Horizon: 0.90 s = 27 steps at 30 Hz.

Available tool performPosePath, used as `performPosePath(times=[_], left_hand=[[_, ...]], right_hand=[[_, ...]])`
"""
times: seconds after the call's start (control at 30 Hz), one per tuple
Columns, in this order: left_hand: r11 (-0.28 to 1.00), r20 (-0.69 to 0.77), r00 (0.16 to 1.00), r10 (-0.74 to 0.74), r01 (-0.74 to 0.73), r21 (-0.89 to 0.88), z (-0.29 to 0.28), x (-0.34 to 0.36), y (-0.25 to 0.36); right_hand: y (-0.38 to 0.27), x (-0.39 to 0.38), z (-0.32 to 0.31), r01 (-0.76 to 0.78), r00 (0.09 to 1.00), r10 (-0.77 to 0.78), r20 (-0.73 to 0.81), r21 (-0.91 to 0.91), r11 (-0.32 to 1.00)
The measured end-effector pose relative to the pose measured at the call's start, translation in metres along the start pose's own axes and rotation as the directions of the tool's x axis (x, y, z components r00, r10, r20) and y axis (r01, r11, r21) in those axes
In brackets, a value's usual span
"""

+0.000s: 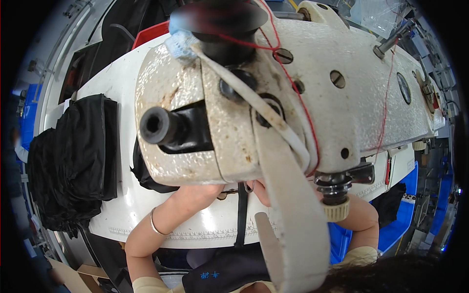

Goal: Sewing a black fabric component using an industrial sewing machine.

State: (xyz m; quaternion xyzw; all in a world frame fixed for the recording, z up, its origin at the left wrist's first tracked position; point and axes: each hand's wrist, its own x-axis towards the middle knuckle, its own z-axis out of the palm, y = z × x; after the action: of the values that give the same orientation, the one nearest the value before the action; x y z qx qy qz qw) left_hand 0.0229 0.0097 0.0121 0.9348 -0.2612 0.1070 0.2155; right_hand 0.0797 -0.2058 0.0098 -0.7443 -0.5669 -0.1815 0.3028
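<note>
A white sewing machine head [342, 117], with red threads and a pale strap [293, 224], fills the centre and hides much of both hands. My left hand [207, 195] reaches under its front, beside a narrow black strip [241, 219]; the fingers are hidden. My right hand [261, 195] shows a few curled fingers below the machine, near a small metal loop [249, 187]; what they hold is unclear. Black fabric [149, 171] lies partly behind the machine head on the white table [117, 215].
A tall pile of black fabric [73, 161] sits on the table's left. A blue bin [400, 224] with dark items is at the right, and a red tray [146, 34] stands behind. Part of another person [19, 149] shows at the far left edge.
</note>
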Motion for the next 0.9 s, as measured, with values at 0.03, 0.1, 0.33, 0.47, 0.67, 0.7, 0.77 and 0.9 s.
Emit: performPosePath(times=[0.03,0.1,0.33,0.47,0.67,0.7,0.77,0.9], left_hand=[[1.0,0.011,1.0,0.007,-0.007,0.001,-0.002,0.0,0.001],[0.999,0.02,0.998,-0.054,0.054,0.003,-0.004,0.001,0.004],[0.999,0.052,0.998,-0.031,0.03,0.016,-0.001,0.003,0.001],[0.995,0.014,1.0,0.007,-0.008,0.096,0.001,0.003,0.0],[0.999,-0.032,0.999,-0.044,0.044,0.02,-0.002,0.011,0.002],[0.999,-0.045,0.998,-0.052,0.053,0.002,-0.002,0.013,0.002],[0.999,-0.082,0.996,-0.02,0.023,0.038,-0.005,0.015,0.003],[0.994,-0.123,0.992,0.004,0.009,0.107,-0.01,0.016,0.006]], right_hand=[[0.002,-0.002,0.002,0.059,0.998,-0.057,0.037,-0.041,0.997],[0.001,-0.005,0.012,-0.45,0.889,0.362,0.282,0.383,0.806],[0.004,-0.013,0.022,-0.086,0.95,0.104,0.295,-0.073,0.994],[0.01,-0.012,0.009,-0.098,0.973,0.081,0.215,0.069,0.993],[0.02,-0.016,0.003,0.081,0.997,-0.077,0.027,-0.208,0.975],[0.022,-0.016,0.003,0.095,0.994,-0.083,0.064,-0.224,0.97],[0.024,-0.012,0.002,0.128,0.986,-0.096,0.137,-0.251,0.959],[0.022,0.0,-0.006,0.16,0.984,-0.148,0.101,-0.115,0.98]])
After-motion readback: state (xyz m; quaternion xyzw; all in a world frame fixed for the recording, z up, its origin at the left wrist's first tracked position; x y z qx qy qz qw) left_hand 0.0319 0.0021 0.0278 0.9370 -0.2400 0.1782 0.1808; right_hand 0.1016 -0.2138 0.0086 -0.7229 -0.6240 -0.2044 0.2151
